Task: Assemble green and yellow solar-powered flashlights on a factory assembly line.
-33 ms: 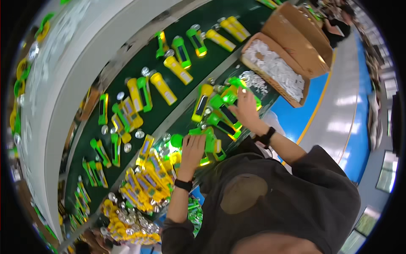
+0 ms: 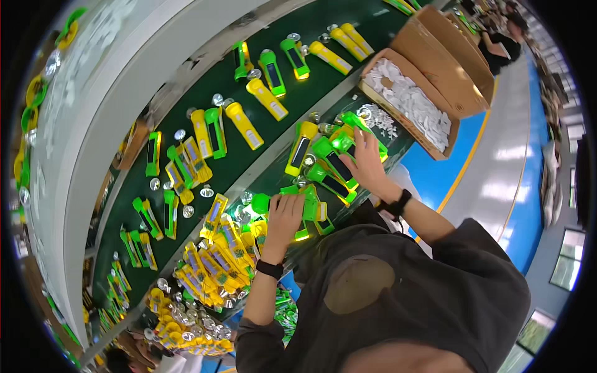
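My left hand (image 2: 286, 219) lies over a green flashlight (image 2: 309, 206) at the front edge of the bench, its fingers bent round the body. To its right, my right hand (image 2: 368, 163) is stretched out with thumb and fingers apart, touching a lit green flashlight (image 2: 375, 142). Its underside is hidden. Between the hands lie a green flashlight with a dark panel (image 2: 332, 159) and another green one (image 2: 329, 183). A yellow flashlight (image 2: 301, 148) rests just behind them. Clear round lamp heads sit among these bodies.
Behind a metal strip (image 2: 261, 165), a dark green belt (image 2: 193, 93) carries several yellow and green flashlights. Yellow flashlights (image 2: 214, 264) are heaped left of my left hand. A cardboard box (image 2: 435, 62) holds white pieces; small white parts (image 2: 380, 121) lie beside it. Another person (image 2: 499, 45) is far right.
The whole view has shifted slightly. Both hands stay at the same flashlights, with no clear movement of their fingers.
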The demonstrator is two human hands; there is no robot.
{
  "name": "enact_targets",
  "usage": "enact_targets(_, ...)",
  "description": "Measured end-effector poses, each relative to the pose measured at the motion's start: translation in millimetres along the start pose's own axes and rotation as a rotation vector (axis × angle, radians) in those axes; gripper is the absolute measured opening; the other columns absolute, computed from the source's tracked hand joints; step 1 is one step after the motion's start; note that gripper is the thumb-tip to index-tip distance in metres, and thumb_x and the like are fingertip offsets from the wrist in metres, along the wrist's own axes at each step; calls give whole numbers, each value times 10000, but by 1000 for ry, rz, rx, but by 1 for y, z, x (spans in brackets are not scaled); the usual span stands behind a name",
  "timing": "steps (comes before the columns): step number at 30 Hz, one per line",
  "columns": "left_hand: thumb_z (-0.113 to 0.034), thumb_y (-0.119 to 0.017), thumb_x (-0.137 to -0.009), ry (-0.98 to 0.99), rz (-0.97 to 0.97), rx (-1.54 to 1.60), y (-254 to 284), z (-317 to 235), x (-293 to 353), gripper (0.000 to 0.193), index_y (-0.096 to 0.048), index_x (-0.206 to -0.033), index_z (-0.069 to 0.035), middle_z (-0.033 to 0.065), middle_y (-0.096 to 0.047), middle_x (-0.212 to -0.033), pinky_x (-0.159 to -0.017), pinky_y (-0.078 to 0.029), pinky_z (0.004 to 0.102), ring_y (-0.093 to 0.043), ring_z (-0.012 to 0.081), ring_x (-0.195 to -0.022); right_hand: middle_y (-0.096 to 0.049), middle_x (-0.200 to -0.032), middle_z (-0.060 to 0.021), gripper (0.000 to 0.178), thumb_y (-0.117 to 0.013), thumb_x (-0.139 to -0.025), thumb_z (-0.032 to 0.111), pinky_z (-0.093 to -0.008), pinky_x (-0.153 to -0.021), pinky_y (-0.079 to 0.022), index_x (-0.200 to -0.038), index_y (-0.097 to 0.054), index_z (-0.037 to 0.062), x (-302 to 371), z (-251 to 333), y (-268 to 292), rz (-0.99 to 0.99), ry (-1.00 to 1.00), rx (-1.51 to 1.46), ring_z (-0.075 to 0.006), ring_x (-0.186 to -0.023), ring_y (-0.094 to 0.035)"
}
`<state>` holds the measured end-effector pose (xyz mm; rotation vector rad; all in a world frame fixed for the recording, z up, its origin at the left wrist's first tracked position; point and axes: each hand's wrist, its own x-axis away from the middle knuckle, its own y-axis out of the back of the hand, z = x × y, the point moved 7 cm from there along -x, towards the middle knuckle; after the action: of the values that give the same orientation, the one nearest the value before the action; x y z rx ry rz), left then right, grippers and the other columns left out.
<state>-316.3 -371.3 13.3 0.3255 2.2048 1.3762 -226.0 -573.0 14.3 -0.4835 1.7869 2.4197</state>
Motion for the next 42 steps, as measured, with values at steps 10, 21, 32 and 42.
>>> enact_targets(10,-67,-547,-771,100,-87,-149,0,-11,10,313,-537,-1080,-17,120,-551,-1089,-963,-388,418,-538,258,-1036,-619,-1015,-118,460,-638,-867,241,-314,-749,-489,-1163,-517,-90,86,83,-43,1096,-457,-1195,-166,-883,-593)
enact_targets(21,-77,-660,-744,741,-158,391,-35,11,94,535,-411,-1203,41,219,-475,-1150,-947,-356,443,-439,395,-1089,-586,-975,-149,410,-640,-843,237,-325,-778,-469,-1131,-526,-31,114,22,-84,922,-294,-665,-204,-903,-565)
enact_targets(32,-95,-630,-807,771,-39,509,-65,21,79,330,-495,-1082,28,145,-572,-884,-646,-471,334,-581,222,-697,-615,-894,-237,342,-676,-757,181,-433,-717,-498,-990,-575,-48,119,28,-93,888,-22,-411,-387,-857,-614)
enact_targets(42,-72,-616,-797,587,-306,449,-59,112,-77,264,-527,-1031,11,150,-598,-801,-676,-492,348,-607,255,-720,-652,-774,-190,276,-628,-712,260,-461,-604,-527,-813,-669,7,93,4,-62,920,-135,-269,-354,-749,-649)
